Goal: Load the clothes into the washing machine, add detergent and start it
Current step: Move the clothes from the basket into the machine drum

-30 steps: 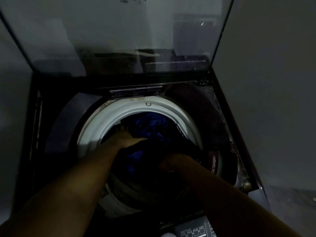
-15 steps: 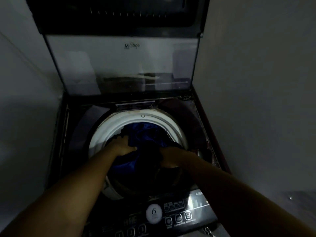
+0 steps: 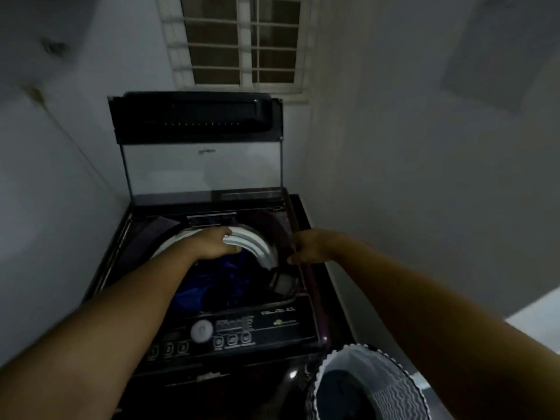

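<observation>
The top-loading washing machine (image 3: 272, 325) stands in a corner with its glass lid (image 3: 203, 174) raised. Blue and dark clothes (image 3: 212, 280) lie inside the drum, below its white rim (image 3: 260, 247). My left hand (image 3: 213, 242) is above the back of the rim with loosely bent fingers and holds nothing. My right hand (image 3: 306, 247) hovers over the machine's right edge, fingers loosely curled and empty. The detergent compartment (image 3: 285, 283) sits at the drum's right side. No detergent container is in view.
The control panel (image 3: 230, 328) with a round white dial (image 3: 201, 330) runs along the front. A laundry basket (image 3: 391, 386) with a wavy pale rim stands at the lower right. Walls close in left and right; a barred window (image 3: 242, 40) is behind.
Both hands have come up out of the drum and let go of the clothes. The right hand moved to the machine's right edge. The view pulled back, revealing the basket.
</observation>
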{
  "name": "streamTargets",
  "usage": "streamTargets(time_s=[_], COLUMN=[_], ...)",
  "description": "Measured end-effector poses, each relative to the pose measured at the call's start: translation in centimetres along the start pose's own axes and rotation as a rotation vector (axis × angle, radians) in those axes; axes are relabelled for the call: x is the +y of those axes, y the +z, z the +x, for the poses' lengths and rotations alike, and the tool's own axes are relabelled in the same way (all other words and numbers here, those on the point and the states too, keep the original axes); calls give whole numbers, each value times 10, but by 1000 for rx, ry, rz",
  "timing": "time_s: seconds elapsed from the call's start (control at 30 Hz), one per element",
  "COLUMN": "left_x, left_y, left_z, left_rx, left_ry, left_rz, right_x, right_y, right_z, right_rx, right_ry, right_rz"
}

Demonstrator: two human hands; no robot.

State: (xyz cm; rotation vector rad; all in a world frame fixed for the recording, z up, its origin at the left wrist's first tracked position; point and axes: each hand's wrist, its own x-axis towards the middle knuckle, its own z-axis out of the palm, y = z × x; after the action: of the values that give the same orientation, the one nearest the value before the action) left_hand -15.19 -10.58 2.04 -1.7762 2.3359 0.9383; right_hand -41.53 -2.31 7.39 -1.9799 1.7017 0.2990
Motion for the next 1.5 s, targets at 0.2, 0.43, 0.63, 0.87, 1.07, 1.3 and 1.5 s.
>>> streamTargets(time_s=[0.2, 0.43, 0.63, 0.87, 1.07, 1.3, 1.5], left_x=[127, 269, 332, 323, 259, 180, 128], left_y=[35, 116, 191, 298, 396, 512, 615], left_z=[-31, -47, -41, -7, 35, 91, 147], left_rx=[61, -22, -159, -314, -412, -508, -532], left_ry=[151, 312, 387, 361, 238, 93, -108], left_rz=[-10, 18, 34, -36, -85, -97, -187], right_x=[97, 209, 266, 300, 318, 328, 346], right_y=[10, 56, 119, 213, 313, 438, 545], right_z=[-80, -159, -204, -212, -165, -82, -6], right_rx=[74, 130, 178, 154, 67, -13, -101], right_ry=[104, 205, 300, 430, 509, 585, 613], right_rz=[96, 243, 394, 556, 686, 834, 896])
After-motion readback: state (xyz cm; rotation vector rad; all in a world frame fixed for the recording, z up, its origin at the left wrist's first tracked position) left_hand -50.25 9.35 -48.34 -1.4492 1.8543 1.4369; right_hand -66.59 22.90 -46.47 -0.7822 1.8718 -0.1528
